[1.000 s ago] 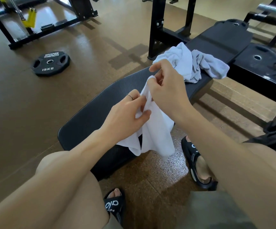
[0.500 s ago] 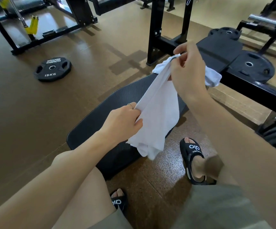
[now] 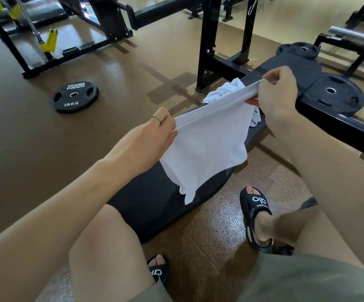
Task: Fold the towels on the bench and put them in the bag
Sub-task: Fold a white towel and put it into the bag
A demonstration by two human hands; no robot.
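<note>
— Towel first: the thin white cotton towel (image 3: pixel 207 144) that we hold is now stretched by its top hem between our two hands, above the black ribbed bench pad (image 3: pixel 155 199). A second ago it hung as a narrow bunch; now the edge is pulled long and the cloth hangs down flat, with one loose corner at the bottom.

— How do the hands hold it?

— Our left hand (image 3: pixel 152 138) pinches the near end of the hem between thumb and fingers. Our right hand (image 3: pixel 277 94) pinches the far end, higher and further away, so the hem runs on a slant. In the last second the right hand went up and away from the left one.

— What does this mean for the task?

— We think the opening step is done and the first fold can begin, by bringing the two ends together or laying the cloth on the pad. The work is at an early stage, we judge.

— And the other towel?

— A crumpled white towel (image 3: pixel 229 90) lies further along the bench, behind the stretched one, not yet folded. We cannot see the bag in this view. Beside the bench, on the brown floor, lies a round black 15 kg weight plate (image 3: pixel 74 97), well apart from us.
</note>
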